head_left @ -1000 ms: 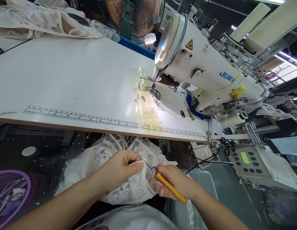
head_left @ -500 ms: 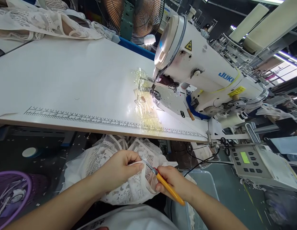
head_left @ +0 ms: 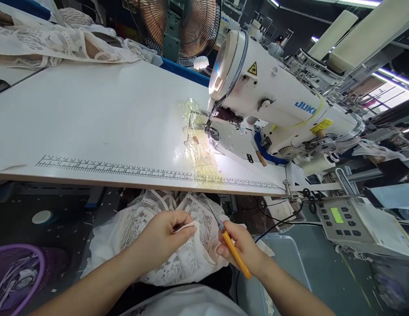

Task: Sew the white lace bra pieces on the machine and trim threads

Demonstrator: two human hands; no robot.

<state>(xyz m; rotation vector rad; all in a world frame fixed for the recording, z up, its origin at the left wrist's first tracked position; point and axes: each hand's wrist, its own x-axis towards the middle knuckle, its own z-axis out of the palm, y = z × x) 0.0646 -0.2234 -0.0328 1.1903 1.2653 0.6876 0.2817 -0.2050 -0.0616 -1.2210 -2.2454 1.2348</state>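
Left hand (head_left: 164,239) pinches folded edge of white lace garment (head_left: 187,259) in lap, below worktop (head_left: 92,131) edge. Right hand (head_left: 240,250) grips orange-handled snips (head_left: 231,248); blade tip, at pinched edge a second ago, now lifted clear, pointing up toward sewing machine (head_left: 273,105). Cut there looks finished.

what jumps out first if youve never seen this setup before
The big white sewing machine dominates the right of the white table, with a shiny patch of clear tape by its needle. Below the table edge, the left hand pinches white lace fabric in the lap while the right hand holds an orange-handled tool beside it. A fan stands behind the table.
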